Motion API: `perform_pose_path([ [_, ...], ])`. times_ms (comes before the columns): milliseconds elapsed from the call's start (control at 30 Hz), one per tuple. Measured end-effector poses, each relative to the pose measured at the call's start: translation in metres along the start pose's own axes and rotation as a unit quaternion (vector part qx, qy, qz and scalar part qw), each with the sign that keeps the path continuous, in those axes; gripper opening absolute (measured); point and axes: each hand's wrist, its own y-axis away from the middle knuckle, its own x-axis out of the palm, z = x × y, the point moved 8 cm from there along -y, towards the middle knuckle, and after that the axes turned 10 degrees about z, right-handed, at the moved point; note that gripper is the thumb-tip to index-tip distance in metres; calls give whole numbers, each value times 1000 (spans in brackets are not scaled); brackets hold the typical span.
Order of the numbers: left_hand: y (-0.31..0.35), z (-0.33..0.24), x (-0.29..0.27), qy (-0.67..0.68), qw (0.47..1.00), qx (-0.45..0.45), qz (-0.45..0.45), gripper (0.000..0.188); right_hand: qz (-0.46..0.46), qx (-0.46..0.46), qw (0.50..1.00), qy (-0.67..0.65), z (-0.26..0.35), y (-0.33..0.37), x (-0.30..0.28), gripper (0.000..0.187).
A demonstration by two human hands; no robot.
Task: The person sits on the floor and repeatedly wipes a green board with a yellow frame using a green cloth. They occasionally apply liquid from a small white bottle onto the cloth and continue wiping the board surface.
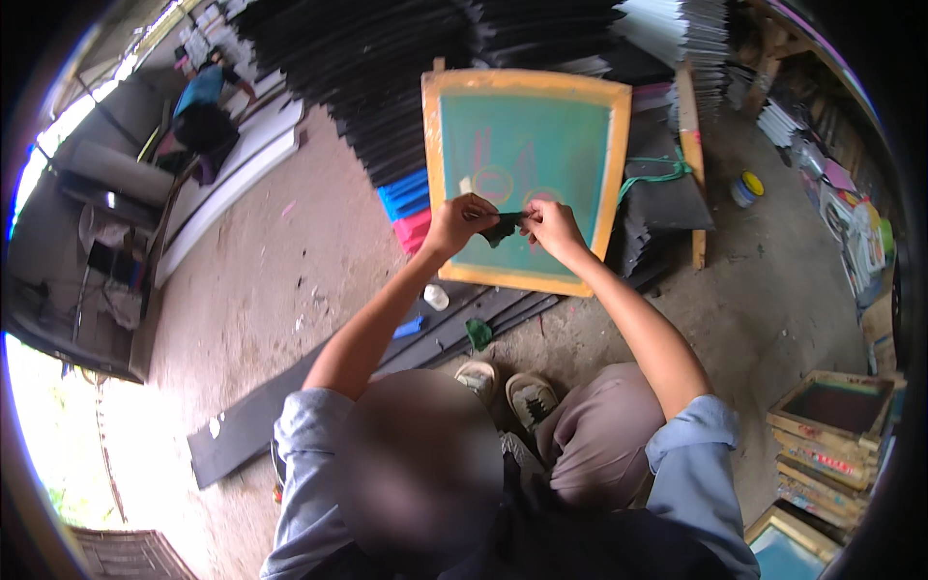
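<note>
Between my two hands a small dark cloth (501, 228) is stretched out, its lower part hanging loose. My left hand (462, 220) pinches its left end, and my right hand (551, 227) pinches the other end. Right behind them a screen printing frame (606, 193) leans upright, with an orange-yellow wooden border and green mesh. Faint pinkish marks and two round outlines show on the mesh. Whether the cloth touches the mesh I cannot tell.
Stacks of black sheets (319, 58) rise behind the frame, with blue and red ones low down. Near my feet lie a white bottle (436, 297), a green cloth (478, 334) and dark boards (261, 416). Wooden frames (822, 454) are piled at right. A person (205, 111) bends at far left.
</note>
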Motion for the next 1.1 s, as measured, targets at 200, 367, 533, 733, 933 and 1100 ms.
perform_pose_path([
  [200, 76, 89, -57, -159, 981, -91, -71, 21, 176, -34, 959, 221, -17, -26, 104, 19],
  [367, 154, 166, -56, -123, 975, -155, -102, 15, 315, -8, 935, 164, -98, -31, 187, 12],
  [533, 200, 241, -19, -83, 957, -236, -143, 19, 454, -111, 868, 166, -142, 6, 258, 33],
  [733, 210, 276, -12, -47, 931, -211, -293, 24, 431, -212, 848, 224, -145, 4, 277, 30],
  [933, 209, 277, -24, 19, 913, -209, -349, 23, 374, -9, 925, -62, -149, -27, 256, 19],
  [1100, 171, 256, -20, -48, 943, -96, -314, 48, 237, 61, 954, -172, -144, -59, 221, 17],
])
